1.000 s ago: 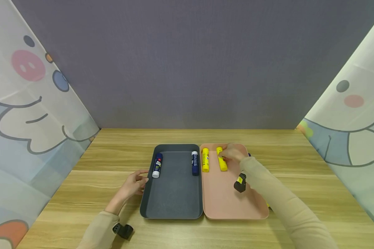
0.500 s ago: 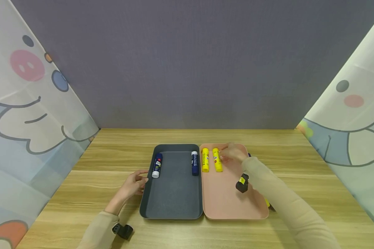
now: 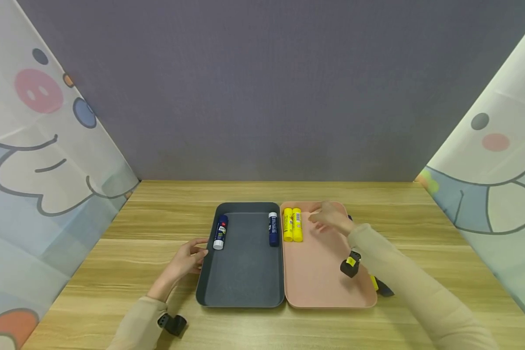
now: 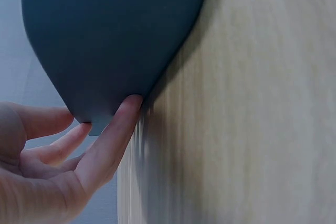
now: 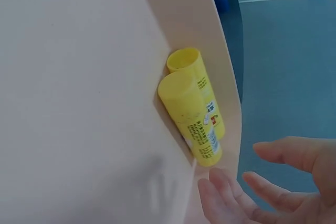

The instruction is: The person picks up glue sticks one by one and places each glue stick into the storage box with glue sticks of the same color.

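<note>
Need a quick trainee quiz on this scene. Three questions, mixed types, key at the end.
1. Multiple choice. How do the two yellow cylindrical tubes lie in the pink rectangular tray?
A) end to end
B) side by side
C) crossed

2. Look at the right hand. True or false: it grips one of those tubes.

3. Short answer. What is the left hand touching?

Key:
1. B
2. False; it holds nothing.
3. The dark grey rectangular tray.
</note>
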The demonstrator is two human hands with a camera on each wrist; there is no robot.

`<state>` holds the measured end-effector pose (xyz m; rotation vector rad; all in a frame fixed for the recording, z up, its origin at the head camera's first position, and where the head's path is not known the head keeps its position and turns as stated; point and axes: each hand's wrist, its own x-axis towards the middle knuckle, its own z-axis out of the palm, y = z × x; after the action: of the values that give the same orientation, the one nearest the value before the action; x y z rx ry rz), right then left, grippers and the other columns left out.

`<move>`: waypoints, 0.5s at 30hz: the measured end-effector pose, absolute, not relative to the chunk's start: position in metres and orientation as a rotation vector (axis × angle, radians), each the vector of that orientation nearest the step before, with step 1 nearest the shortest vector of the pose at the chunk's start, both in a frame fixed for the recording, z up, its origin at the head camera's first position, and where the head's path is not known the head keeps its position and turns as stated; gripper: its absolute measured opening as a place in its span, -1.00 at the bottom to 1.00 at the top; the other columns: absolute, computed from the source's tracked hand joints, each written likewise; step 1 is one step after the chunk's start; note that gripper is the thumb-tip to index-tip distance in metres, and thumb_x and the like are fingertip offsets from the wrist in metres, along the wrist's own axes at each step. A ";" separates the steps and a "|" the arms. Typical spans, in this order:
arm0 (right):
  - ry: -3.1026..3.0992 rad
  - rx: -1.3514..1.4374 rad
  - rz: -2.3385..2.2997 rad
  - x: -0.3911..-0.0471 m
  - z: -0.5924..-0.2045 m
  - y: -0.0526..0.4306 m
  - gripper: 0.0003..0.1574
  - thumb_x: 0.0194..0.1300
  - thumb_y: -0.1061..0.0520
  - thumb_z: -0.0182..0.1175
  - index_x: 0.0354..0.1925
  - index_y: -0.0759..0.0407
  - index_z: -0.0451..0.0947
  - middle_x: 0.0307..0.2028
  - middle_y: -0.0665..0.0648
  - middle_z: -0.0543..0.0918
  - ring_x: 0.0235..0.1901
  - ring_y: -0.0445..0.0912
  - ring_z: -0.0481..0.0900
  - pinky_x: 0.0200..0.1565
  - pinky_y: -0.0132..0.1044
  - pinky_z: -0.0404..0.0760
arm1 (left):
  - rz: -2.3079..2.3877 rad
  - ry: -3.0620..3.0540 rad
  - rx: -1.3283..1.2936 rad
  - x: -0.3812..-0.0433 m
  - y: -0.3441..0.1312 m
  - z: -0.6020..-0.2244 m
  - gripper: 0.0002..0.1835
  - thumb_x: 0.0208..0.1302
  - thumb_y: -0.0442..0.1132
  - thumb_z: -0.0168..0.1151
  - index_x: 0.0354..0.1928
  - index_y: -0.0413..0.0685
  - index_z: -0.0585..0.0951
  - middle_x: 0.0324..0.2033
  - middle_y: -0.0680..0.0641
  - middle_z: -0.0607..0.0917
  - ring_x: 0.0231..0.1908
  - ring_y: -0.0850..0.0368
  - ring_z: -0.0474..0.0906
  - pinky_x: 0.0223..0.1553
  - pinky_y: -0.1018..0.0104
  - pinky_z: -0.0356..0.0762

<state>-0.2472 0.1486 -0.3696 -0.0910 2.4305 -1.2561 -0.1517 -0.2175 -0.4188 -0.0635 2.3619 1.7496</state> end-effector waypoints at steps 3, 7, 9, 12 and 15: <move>2.445 -0.084 -1.255 -0.245 -0.367 0.150 -0.45 0.19 0.23 0.05 0.12 0.42 0.24 -0.15 0.43 0.49 -0.28 0.18 0.53 -0.29 -0.13 0.58 | 1.744 2.368 -0.064 -0.152 -0.218 -0.420 -0.59 0.24 -0.45 -0.07 0.14 -0.42 0.24 -0.31 -0.31 0.53 -0.51 0.10 0.52 -0.51 0.16 0.56; 2.507 -0.115 -1.220 -0.242 -0.365 0.153 -0.47 0.17 0.23 0.07 0.10 0.42 0.28 -0.17 0.41 0.53 -0.31 0.16 0.56 -0.31 -0.13 0.58 | 1.736 2.372 -0.061 -0.152 -0.218 -0.419 -0.59 0.23 -0.46 -0.09 0.13 -0.42 0.24 -0.31 -0.31 0.53 -0.50 0.10 0.52 -0.50 0.16 0.56; 2.548 -0.146 -1.190 -0.241 -0.364 0.155 -0.49 0.16 0.24 0.08 0.07 0.43 0.31 -0.20 0.40 0.55 -0.34 0.16 0.57 -0.34 -0.13 0.58 | 1.734 2.373 -0.060 -0.152 -0.218 -0.419 -0.59 0.23 -0.46 -0.09 0.13 -0.42 0.24 -0.30 -0.32 0.53 -0.50 0.09 0.52 -0.50 0.16 0.56; 2.596 -0.197 -1.155 -0.240 -0.364 0.157 -0.53 0.14 0.26 0.10 0.03 0.44 0.35 -0.28 0.36 0.57 -0.41 0.15 0.58 -0.39 -0.14 0.59 | 1.731 2.376 -0.068 -0.153 -0.218 -0.419 -0.59 0.23 -0.46 -0.09 0.13 -0.42 0.25 -0.30 -0.31 0.53 -0.50 0.10 0.52 -0.50 0.17 0.56; 2.626 -0.267 -1.147 -0.238 -0.364 0.161 -0.56 0.12 0.29 0.11 -0.02 0.48 0.36 -0.35 0.31 0.57 -0.47 0.14 0.57 -0.44 -0.13 0.58 | 1.730 2.378 -0.077 -0.153 -0.217 -0.419 -0.59 0.23 -0.46 -0.08 0.13 -0.42 0.25 -0.31 -0.31 0.52 -0.51 0.10 0.51 -0.51 0.18 0.55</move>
<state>-0.2377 0.1610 -0.3639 -0.2667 2.6257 -1.1474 -0.1526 -0.2175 -0.4187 -0.0766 2.3778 1.7304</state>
